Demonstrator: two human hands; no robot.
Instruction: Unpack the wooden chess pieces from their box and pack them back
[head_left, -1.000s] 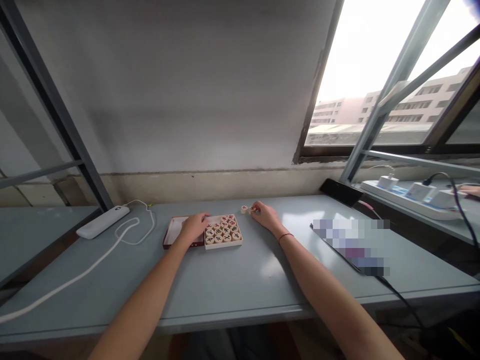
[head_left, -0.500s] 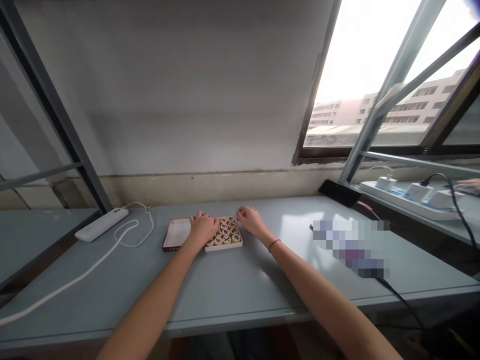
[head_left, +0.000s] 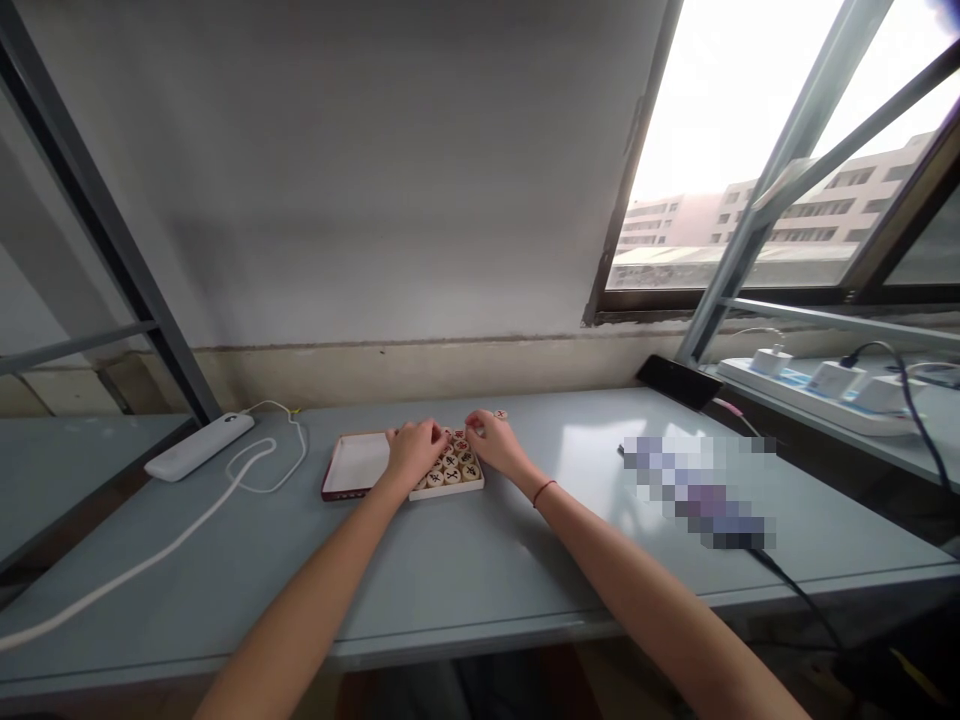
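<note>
A shallow white box (head_left: 450, 491) is filled with rows of round xiangqi pieces (head_left: 451, 476), marked in red and black characters. My left hand (head_left: 417, 446) rests over the box's left part with fingers curled at the back rows; what is under the fingertips is hidden. At the back right corner, my right hand (head_left: 495, 440) has thumb and fingers pinched together on a xiangqi piece, mostly covered by the fingers. Just behind that hand, a loose xiangqi piece (head_left: 501, 413) lies on the desk. The dark red box lid (head_left: 358, 464), pale inside, lies against the box's left side.
The grey desk (head_left: 450, 580) meets a wall at the back. A white power bank-like device (head_left: 199, 447) with a white cable lies left. On the right are a blurred flat object (head_left: 697, 495), a dark phone-like slab (head_left: 679, 384) and a power strip (head_left: 817, 395) behind the frame.
My right hand has come left from the two loose pieces to the box's corner; one loose piece stays behind. My left hand has slid right from the lid onto the pieces.
</note>
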